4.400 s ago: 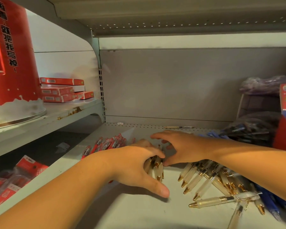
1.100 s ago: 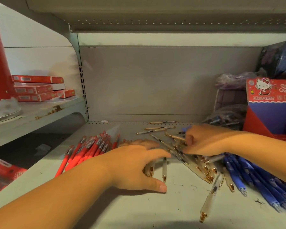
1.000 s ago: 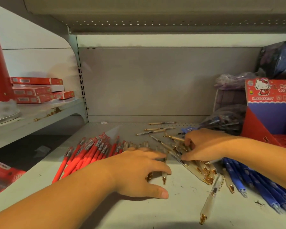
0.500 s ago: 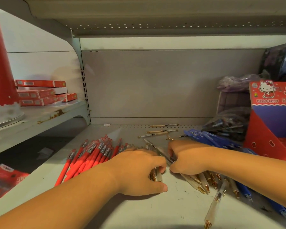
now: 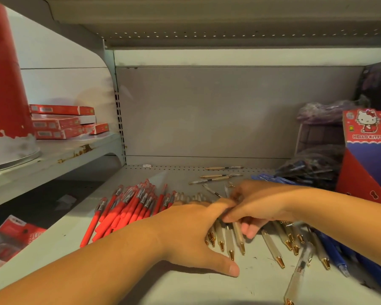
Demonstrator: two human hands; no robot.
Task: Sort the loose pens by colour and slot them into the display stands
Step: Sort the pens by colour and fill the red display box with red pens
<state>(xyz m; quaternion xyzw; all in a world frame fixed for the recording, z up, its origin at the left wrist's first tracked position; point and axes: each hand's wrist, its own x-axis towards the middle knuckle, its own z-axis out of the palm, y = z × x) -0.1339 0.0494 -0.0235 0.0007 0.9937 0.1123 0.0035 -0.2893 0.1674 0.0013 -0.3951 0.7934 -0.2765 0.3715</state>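
Loose pens lie on the grey shelf (image 5: pixel 141 289). A pile of red pens (image 5: pixel 128 205) sits at the left, blue pens (image 5: pixel 332 252) at the right, and clear gold-tipped pens (image 5: pixel 273 249) in the middle. My left hand (image 5: pixel 191 234) lies over a row of clear pens (image 5: pixel 223 243), thumb spread on the shelf. My right hand (image 5: pixel 260 205) meets it, fingers curled round a few clear pens. One clear pen (image 5: pixel 297 276) lies apart at the front. The red Hello Kitty display stand (image 5: pixel 367 150) is at the far right.
Three thin pens (image 5: pixel 220 176) lie near the back wall. Dark plastic bags of pens (image 5: pixel 312 168) sit beside the stand. The neighbouring left shelf carries red boxes (image 5: pixel 59 124) and a tall red drum (image 5: pixel 2 73). Red packets (image 5: pixel 11 236) lie below.
My right hand has slid left, taking clear pens, and now touches my left hand. The left hand has stayed over its row, which has grown. The view shifted slightly.
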